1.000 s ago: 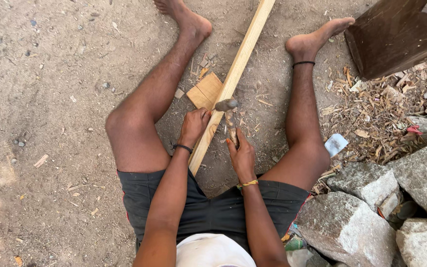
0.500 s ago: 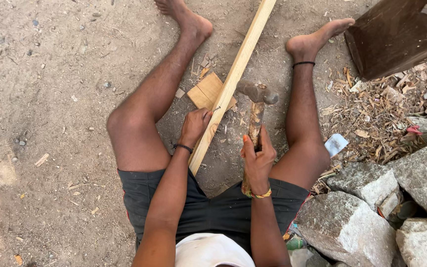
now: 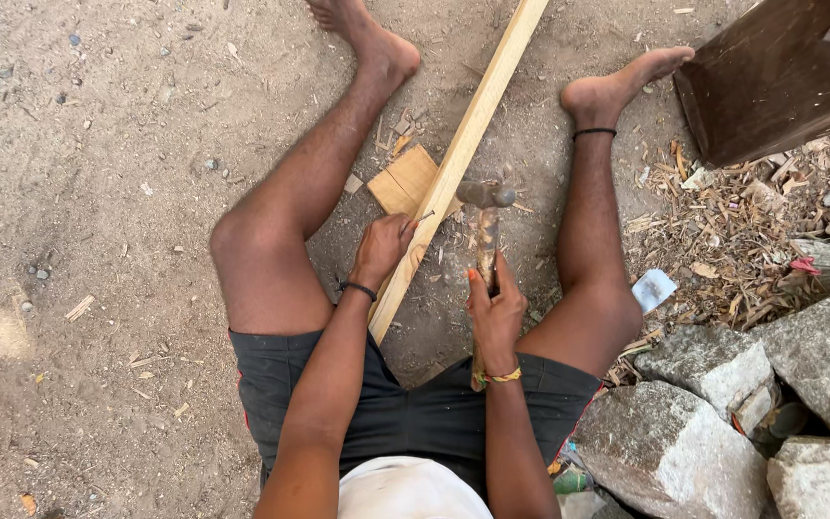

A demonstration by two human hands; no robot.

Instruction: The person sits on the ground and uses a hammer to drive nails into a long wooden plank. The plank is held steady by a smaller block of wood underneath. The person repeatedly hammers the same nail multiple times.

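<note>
Fingers [image 3: 398, 234] of the left hand [image 3: 381, 252] are curled over the near end of a long pale wooden batten [image 3: 477, 125], pinching what looks like a small nail against its upper face; the nail itself is too small to make out clearly. That grip pins the batten against the dirt ground [image 3: 98, 192] so it does not skid or twist, and keeps the thumb side close to the spot being worked. Just to the right of those fingers, the right hand [image 3: 495, 312] is clenched round the wooden handle of a hammer [image 3: 484, 231], gripping near the middle of the shaft, with the butt end poking out below the wrist by a yellow bracelet [image 3: 503, 377]. The metal head sits beyond the fingertips, just beside the batten's right edge and slightly blurred, so I cannot tell whether it touches the wood.

Beyond the left fingers the batten runs away diagonally between the person's spread bare legs, which brace either side of it. Under it, just ahead of the left fingers, lies a flat square offcut of board [image 3: 403, 181] that seems to lift the batten a little off the ground. Farther right of the hammer hand are wood shavings [image 3: 722, 231], a dark wooden box [image 3: 770, 77] and grey rough stones [image 3: 713, 375], well apart from both hands.
</note>
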